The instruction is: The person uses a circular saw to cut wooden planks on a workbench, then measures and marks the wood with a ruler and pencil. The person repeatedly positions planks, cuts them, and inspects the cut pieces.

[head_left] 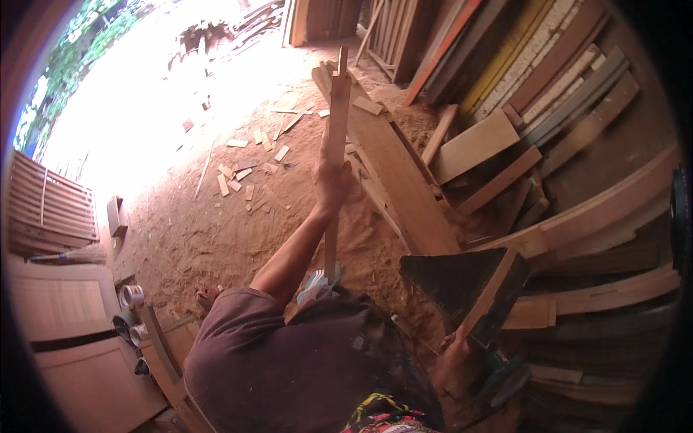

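Wooden slat (339, 119) was grasped by left hand (333, 189), strip (491, 290) by right hand (454, 357).
Left of the slat, tubs (131, 294) were indistinct inside.

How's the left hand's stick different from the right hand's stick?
The left stick looks longer than the right stick. The left stick runs nearly straight up the picture; the right stick slants. The left hand grips the left stick midway; the right hand, the right stick's end. Both are wooden.
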`<action>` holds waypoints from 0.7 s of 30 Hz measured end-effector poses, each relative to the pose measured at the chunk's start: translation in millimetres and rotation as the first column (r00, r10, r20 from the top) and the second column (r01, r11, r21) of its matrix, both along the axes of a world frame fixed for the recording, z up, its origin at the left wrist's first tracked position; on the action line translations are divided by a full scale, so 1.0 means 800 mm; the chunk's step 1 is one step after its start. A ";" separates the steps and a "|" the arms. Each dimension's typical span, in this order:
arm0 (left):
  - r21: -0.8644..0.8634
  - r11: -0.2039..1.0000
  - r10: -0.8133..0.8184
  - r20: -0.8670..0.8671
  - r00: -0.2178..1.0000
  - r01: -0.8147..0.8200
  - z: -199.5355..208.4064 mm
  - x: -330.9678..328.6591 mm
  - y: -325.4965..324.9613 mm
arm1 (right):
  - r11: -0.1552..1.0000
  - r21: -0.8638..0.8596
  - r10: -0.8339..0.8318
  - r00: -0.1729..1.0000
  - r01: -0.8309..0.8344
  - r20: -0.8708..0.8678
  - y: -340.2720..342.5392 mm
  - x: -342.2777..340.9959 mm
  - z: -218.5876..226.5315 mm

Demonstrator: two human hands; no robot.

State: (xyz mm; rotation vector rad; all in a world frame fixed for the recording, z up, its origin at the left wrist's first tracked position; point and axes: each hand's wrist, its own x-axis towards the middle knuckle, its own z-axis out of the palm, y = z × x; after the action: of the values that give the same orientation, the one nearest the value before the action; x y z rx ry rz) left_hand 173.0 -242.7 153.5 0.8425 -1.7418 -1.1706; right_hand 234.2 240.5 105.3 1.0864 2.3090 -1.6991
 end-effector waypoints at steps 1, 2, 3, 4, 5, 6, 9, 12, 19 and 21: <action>0.055 0.998 0.010 -0.006 1.000 -0.009 -0.002 0.009 -0.010 | 0.999 -0.019 0.037 0.999 -0.037 -0.008 0.000 0.003 -0.009; 0.110 0.994 0.019 -0.013 1.000 -0.018 -0.009 0.016 -0.021 | 0.997 -0.037 0.072 0.997 -0.073 -0.016 0.000 0.005 -0.016; 0.161 0.987 0.017 -0.026 1.000 -0.013 -0.015 0.019 -0.031 | 0.996 -0.030 0.087 0.996 -0.087 0.016 -0.001 0.009 -0.018; 0.099 0.993 0.066 -0.011 0.998 -0.064 -0.022 0.021 -0.038 | 0.995 -0.023 0.102 0.994 -0.101 0.050 -0.002 0.013 -0.018; 0.036 0.992 0.118 -0.001 0.993 -0.118 -0.026 0.021 -0.042 | 0.993 -0.017 0.120 0.990 -0.119 0.079 -0.004 0.013 -0.019; -0.028 0.985 0.171 0.008 0.985 -0.171 -0.030 0.023 -0.047 | 0.994 -0.020 0.108 0.988 -0.107 0.111 -0.003 0.012 -0.024; 0.027 0.982 0.185 0.034 0.982 -0.186 -0.024 0.034 -0.051 | 0.996 -0.009 0.091 0.983 -0.091 0.159 -0.001 0.011 -0.031; -0.002 0.976 0.216 0.049 0.975 -0.216 -0.030 0.043 -0.062 | 0.981 0.000 0.192 0.973 -0.194 0.125 0.002 0.010 -0.031; 0.105 0.950 0.285 0.097 0.954 -0.294 -0.034 0.069 -0.071 | 0.974 0.006 0.224 0.965 -0.227 0.133 0.058 -0.007 -0.078; 0.091 0.946 0.304 0.099 0.948 -0.313 -0.042 0.075 -0.076 | 0.950 0.013 0.307 0.940 -0.313 0.147 0.080 -0.011 -0.094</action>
State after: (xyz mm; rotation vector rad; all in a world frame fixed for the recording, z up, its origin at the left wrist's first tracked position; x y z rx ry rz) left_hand 233.2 -303.9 119.5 1.1970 -1.5537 -1.0339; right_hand 225.2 304.1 30.3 0.7685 2.2822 -1.4197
